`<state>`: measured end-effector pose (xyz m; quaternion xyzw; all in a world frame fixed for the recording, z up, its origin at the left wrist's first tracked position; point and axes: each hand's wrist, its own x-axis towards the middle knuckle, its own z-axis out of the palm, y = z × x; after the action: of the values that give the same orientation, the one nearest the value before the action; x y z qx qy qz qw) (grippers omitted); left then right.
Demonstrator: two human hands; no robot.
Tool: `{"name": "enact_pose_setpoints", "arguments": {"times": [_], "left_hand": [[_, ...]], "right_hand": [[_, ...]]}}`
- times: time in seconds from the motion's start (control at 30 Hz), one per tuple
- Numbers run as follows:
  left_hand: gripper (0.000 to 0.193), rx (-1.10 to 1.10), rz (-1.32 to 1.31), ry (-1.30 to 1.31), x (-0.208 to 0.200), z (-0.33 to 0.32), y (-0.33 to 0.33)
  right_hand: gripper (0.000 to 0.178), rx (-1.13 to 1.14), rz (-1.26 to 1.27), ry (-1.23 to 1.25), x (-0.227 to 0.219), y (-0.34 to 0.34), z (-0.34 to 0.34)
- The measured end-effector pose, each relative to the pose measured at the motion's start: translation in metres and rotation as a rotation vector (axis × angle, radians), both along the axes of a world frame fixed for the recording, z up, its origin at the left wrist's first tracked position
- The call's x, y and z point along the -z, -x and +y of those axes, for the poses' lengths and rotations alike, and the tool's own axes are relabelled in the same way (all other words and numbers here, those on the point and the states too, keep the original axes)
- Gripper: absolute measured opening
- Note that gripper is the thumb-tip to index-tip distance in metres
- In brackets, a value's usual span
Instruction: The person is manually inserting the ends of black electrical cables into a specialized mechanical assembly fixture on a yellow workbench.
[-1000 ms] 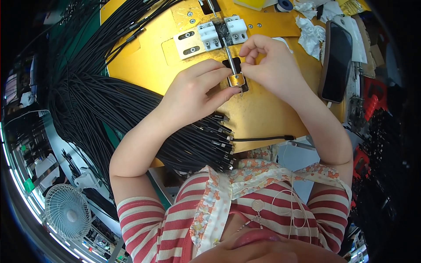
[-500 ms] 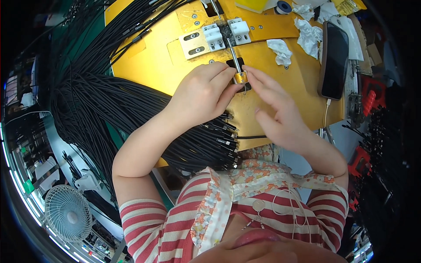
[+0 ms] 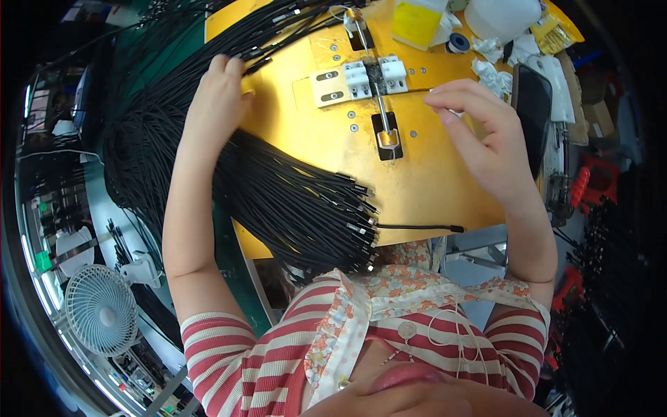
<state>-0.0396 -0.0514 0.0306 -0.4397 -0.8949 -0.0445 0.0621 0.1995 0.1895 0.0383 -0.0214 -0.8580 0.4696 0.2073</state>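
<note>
The person's left hand (image 3: 221,101) is at the far left of the work surface, above the black cables (image 3: 295,198); its fingers are curled, with their tips beside dark cable connectors (image 3: 258,64), and whether they have hold of one cannot be told. The right hand (image 3: 483,132) hangs over the right part of the gold metal plate (image 3: 445,184), half open, thumb set apart from the bent forefinger, gripping nothing that shows; a scrap of white tissue (image 3: 456,113) peeks out by the thumb. Between the hands, and well apart from both, stands the fixture: two white clamp blocks (image 3: 393,74) side by side, a metal rod (image 3: 381,108) running from them toward the near side, and a brass-coloured block (image 3: 389,138) at the rod's near end, over a dark slot. The cables fan from the left across the plate, their plugs gathered near the middle of its near edge, while a single black cable (image 3: 417,226) sticks out rightward. On the right lie a smartphone (image 3: 531,115) and crumpled tissues (image 3: 495,78); farther off are a yellow container (image 3: 415,24) and a white bottle (image 3: 504,19).
</note>
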Motion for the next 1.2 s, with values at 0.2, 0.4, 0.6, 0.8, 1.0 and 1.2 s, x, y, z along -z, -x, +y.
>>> {"name": "enact_pose_setpoints", "arguments": {"times": [0.2,0.4,0.6,0.8,1.0,1.2], "left_hand": [[0.018,0.036,0.073,0.055,0.014,-0.030,0.039],[0.020,0.279,0.085,-0.462,-0.011,0.000,0.012],[0.026,0.594,-0.231,-0.375,-0.019,0.064,-0.049],[0.019,0.431,-0.614,-0.594,0.011,0.054,-0.038],[0.014,0.324,-0.461,-0.702,0.027,0.054,-0.032],[0.012,0.390,-0.407,-0.702,0.030,0.057,-0.036]], "right_hand": [[0.013,-0.137,0.151,-0.035,0.010,0.039,0.002],[0.014,-0.031,0.050,-0.038,0.012,0.051,0.016],[0.015,0.090,-0.273,-0.601,0.013,0.030,0.030],[0.011,-0.015,-0.271,-0.368,0.027,0.042,0.028],[0.014,-0.067,0.000,-0.070,0.032,0.057,0.001],[0.017,-0.125,-0.059,-0.218,0.037,0.062,-0.008]]}}
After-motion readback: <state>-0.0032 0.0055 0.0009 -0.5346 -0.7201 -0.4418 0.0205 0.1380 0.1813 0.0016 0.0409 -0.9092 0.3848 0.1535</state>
